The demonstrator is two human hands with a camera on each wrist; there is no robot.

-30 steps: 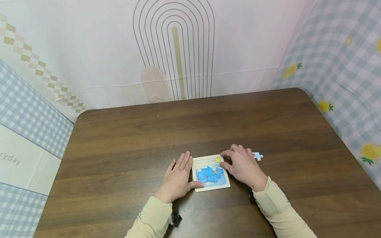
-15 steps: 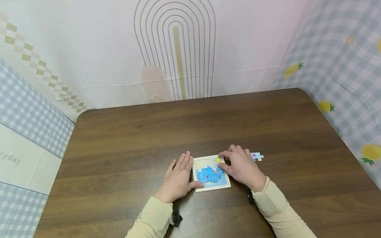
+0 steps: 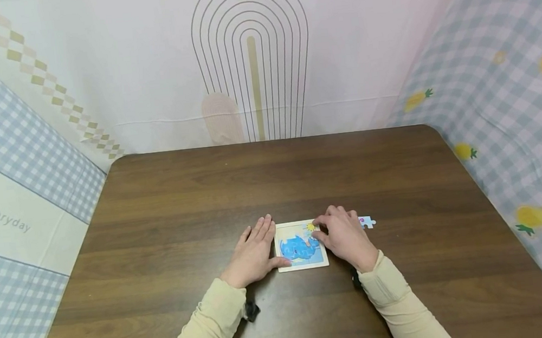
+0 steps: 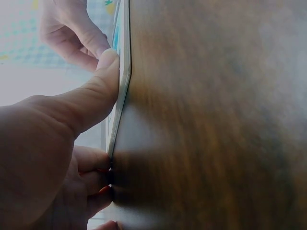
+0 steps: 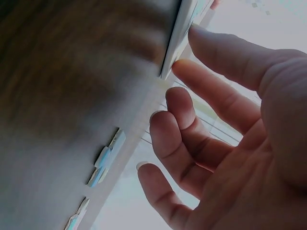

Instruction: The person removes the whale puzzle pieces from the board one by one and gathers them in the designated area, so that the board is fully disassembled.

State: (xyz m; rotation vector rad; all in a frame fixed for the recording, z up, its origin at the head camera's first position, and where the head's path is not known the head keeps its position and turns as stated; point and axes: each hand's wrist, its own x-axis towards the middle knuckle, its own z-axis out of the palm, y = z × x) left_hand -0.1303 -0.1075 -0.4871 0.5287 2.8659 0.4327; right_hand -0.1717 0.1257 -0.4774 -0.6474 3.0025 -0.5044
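Note:
A small square jigsaw puzzle [image 3: 300, 248] in a pale frame [image 3: 305, 267] lies on the table, showing a blue animal and a yellow sun. My left hand [image 3: 252, 255] is flat along the frame's left side, fingers straight, thumb resting on the lower left corner. At the upper right, my right hand [image 3: 348, 237] touches the puzzle with thumb and index finger, tips apart near the sun. In the right wrist view the thumb [image 5: 225, 52] meets the board's face and the index finger [image 5: 211, 91] its corner; the other fingers curl loosely off it.
Loose jigsaw pieces lie right of the right hand; one piece [image 3: 367, 221] shows in the head view, partly covered by the hand. Two pieces, a nearer one [image 5: 106, 158] and another [image 5: 77, 215], appear in the right wrist view. Patterned cloth [image 3: 153, 66] hangs behind the brown table [image 3: 194, 182].
The right thumb and index finger have shifted slightly at the puzzle's upper right. The left hand and the frame look the same.

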